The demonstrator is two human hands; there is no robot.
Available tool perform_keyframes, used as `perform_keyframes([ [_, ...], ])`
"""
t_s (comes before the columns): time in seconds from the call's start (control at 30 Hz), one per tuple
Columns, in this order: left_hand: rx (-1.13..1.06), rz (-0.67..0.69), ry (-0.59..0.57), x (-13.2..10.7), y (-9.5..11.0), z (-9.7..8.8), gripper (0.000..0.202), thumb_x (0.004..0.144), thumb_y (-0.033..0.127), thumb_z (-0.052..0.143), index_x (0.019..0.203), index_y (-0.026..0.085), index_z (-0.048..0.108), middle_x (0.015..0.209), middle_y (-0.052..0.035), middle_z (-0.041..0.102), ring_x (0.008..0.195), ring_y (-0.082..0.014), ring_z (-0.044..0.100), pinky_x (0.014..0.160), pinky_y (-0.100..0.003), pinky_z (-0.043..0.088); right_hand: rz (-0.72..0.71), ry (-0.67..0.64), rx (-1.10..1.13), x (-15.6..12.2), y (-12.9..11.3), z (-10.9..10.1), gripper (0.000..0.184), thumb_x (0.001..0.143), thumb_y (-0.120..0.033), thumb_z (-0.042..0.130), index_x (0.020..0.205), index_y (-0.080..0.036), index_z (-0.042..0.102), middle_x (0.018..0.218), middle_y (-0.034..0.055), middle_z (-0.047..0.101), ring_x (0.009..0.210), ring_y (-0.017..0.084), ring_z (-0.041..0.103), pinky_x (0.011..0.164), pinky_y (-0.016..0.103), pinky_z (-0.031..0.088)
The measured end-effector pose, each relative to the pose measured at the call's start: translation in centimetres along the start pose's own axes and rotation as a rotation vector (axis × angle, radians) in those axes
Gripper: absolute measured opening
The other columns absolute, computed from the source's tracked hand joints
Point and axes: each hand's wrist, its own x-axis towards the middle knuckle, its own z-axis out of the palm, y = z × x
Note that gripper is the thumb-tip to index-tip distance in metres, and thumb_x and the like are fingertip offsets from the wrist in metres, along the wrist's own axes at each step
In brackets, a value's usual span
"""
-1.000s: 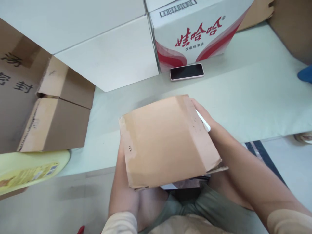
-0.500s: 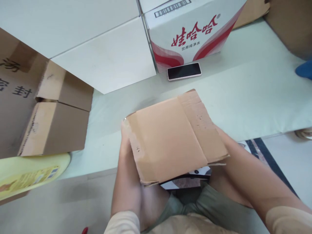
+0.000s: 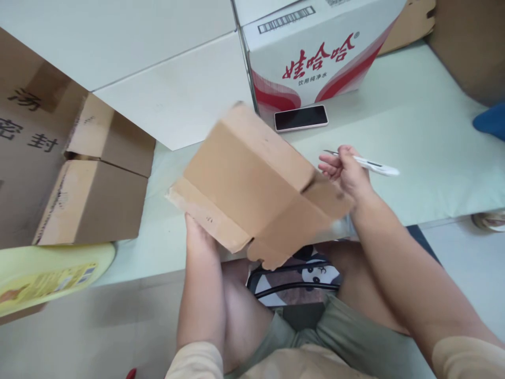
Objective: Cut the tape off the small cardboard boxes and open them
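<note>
A brown cardboard box is tilted above the front of the bench, flaps spread at its sides and one hanging toward my lap. My left hand grips it from underneath at the lower left; those fingers are hidden behind the cardboard. Just off the box's right side, my right hand holds a slim white craft knife between thumb and fingers. The knife's thin dark tip points left, and its white handle sticks out to the right.
A phone lies on the pale green bench cover, against a white-and-red carton. White boxes stand at the back. Larger brown cartons and a yellow bottle are on the left. Something blue shows at the right edge.
The box has turned and tipped, and its flaps have come apart. My right hand has come out from behind it to the right, with the craft knife now visible.
</note>
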Motion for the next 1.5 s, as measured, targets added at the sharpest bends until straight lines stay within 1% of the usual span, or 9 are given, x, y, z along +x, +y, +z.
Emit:
perform_keyframes([
  [0.13,-0.086,0.105,0.087,1.9,0.3,0.5,0.046,0.106,0.058,0.045,0.109,0.021,0.073,0.094,-0.0059,0.079,0.09,-0.0225,0.073,0.081,-0.036,0.062,-0.015,-0.046,-0.043,-0.7,0.6,0.1,0.058,0.064,-0.071,0.088,0.087,-0.028,0.055,0.061,-0.0075,0.067,0.059,0.014,0.071,0.054,0.023,0.053],
  [0.3,-0.031,0.224,0.089,2.5,-0.5,1.1,0.037,0.1,0.055,0.059,0.117,0.026,0.074,0.118,-0.0093,0.08,0.124,-0.0267,0.07,0.101,-0.037,0.059,0.029,-0.358,-0.016,-3.5,1.6,2.4,0.064,0.062,-0.073,0.089,0.101,-0.027,0.066,0.108,0.006,0.082,0.102,0.026,0.078,0.085,0.041,0.066],
  [0.47,-0.003,0.282,-0.005,1.6,-0.1,1.5,0.047,0.093,0.06,0.067,0.125,0.027,0.073,0.136,-0.0101,0.074,0.142,-0.0308,0.06,0.116,-0.042,0.051,0.102,-0.274,0.038,-3.6,2.1,3.3,0.059,0.059,-0.057,0.095,0.103,-0.029,0.067,0.106,0.0031,0.083,0.105,0.029,0.078,0.094,0.048,0.066],
  [0.63,-0.127,0.235,-0.066,0.7,0.5,1.7,0.059,0.09,0.069,0.059,0.128,0.025,0.07,0.144,-0.0111,0.07,0.15,-0.0328,0.052,0.121,-0.046,0.046,0.016,-0.191,0.027,-3.1,2.3,3.1,0.053,0.065,-0.053,0.09,0.104,-0.029,0.066,0.104,0.0018,0.082,0.102,0.026,0.077,0.09,0.045,0.065],
  [0.8,-0.089,0.209,0.06,2.5,-0.7,0.8,0.038,0.083,0.035,0.084,0.116,0.024,0.07,0.124,-0.0086,0.078,0.137,-0.0271,0.065,0.114,-0.039,0.054,-0.028,-0.189,-0.057,-3.2,2.4,2.7,0.05,0.07,-0.056,0.088,0.105,-0.028,0.067,0.102,0.0013,0.078,0.091,0.02,0.073,0.072,0.032,0.06],
  [1.17,-0.216,0.19,0.03,1.0,0.6,1.4,0.036,0.093,0.058,0.06,0.098,0.024,0.072,0.091,-0.0054,0.076,0.096,-0.022,0.074,0.085,-0.031,0.06,0.151,-0.369,0.051,-5.6,-0.3,2.3,0.057,0.056,-0.059,0.092,0.086,-0.023,0.059,0.054,-0.0107,0.053,0.036,0.001,0.018,0.032,0.019,0.011],
  [1.27,-0.242,0.074,-0.028,0.5,0.9,1.4,0.036,0.081,0.059,0.069,0.077,0.023,0.063,0.067,0.0007,0.059,0.062,-0.0153,0.06,0.058,-0.027,0.052,0.026,-0.211,0.059,-6.8,-2.9,0.7,0.064,0.054,-0.069,0.089,0.082,-0.025,0.052,0.049,-0.0128,0.043,0.033,0.001,0.014,0.031,0.02,0.011],
  [1.43,-0.187,0.001,-0.132,0.4,0.3,2.1,0.052,0.059,0.013,0.076,0.054,0.019,0.025,0.051,0.0071,0.027,0.046,-0.0068,0.03,0.044,-0.02,0.028,-0.586,0.579,-0.262,-8.7,-8.9,-5.9,0.059,0.062,-0.071,0.081,0.092,-0.033,0.047,0.073,-0.0046,0.06,0.041,0.012,0.048,0.036,0.03,0.039],
  [1.5,-0.171,-0.021,-0.161,0.4,0.0,2.7,0.055,0.06,0.012,0.075,0.054,0.019,0.02,0.051,0.0073,0.021,0.045,-0.0064,0.026,0.043,-0.02,0.025,-0.672,0.706,-0.475,-7.9,-11.1,-9.9,0.059,0.068,-0.083,0.065,0.099,-0.036,0.047,0.085,0.0017,0.067,0.049,0.017,0.058,0.043,0.039,0.048],
])
